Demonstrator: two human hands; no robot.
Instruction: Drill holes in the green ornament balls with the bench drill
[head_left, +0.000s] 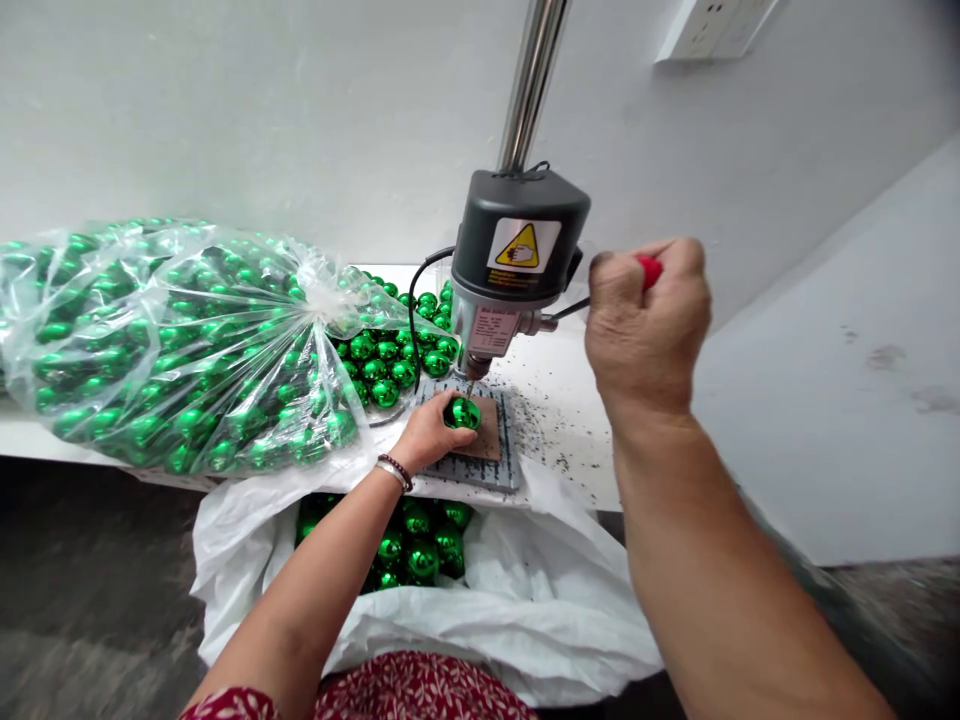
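Observation:
My left hand [430,432] holds a shiny green ball [463,413] between thumb and fingers, on a brown board [487,430] over the grey base plate [508,465] of a drill press [521,240]. The drill's tip is just above the ball; whether they touch is hard to tell. Up at the right, my right hand [645,330] is closed round the red knob [649,270] of the press's lever. Behind my left hand, many loose green balls [386,392] lie on the white table [577,400].
A tied clear bag [187,350] full of green balls covers the table's left part. An open white sack [540,600] with more green balls sits below the front edge. Dark shavings lie right of the base. A black cable hangs behind; a socket [712,28] is on the wall.

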